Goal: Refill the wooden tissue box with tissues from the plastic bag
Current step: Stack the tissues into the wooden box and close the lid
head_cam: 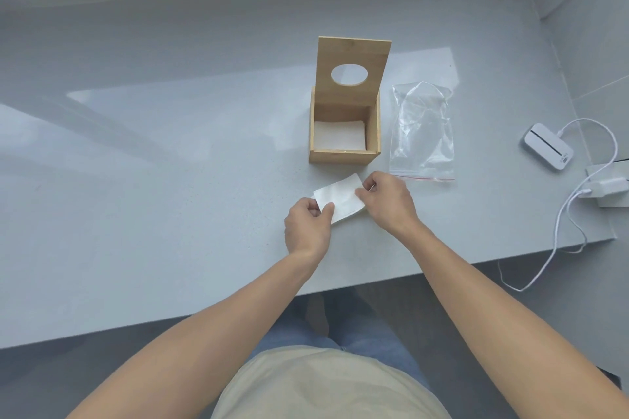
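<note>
Both hands hold a folded stack of tissues (pixel 340 197) just above the bench (pixel 170 180), near its front edge: the left hand (pixel 308 226) pinches the stack's near-left corner, the right hand (pixel 386 199) pinches its right end. The wooden tissue box (pixel 343 127) stands just behind, lid (pixel 354 65) raised, white tissues already lying inside. The plastic bag (pixel 422 133) lies flat beside the box, apparently emptied. The step in hand looks like squaring the stack; next it must be lifted, kept level, and lowered through the open top.
</note>
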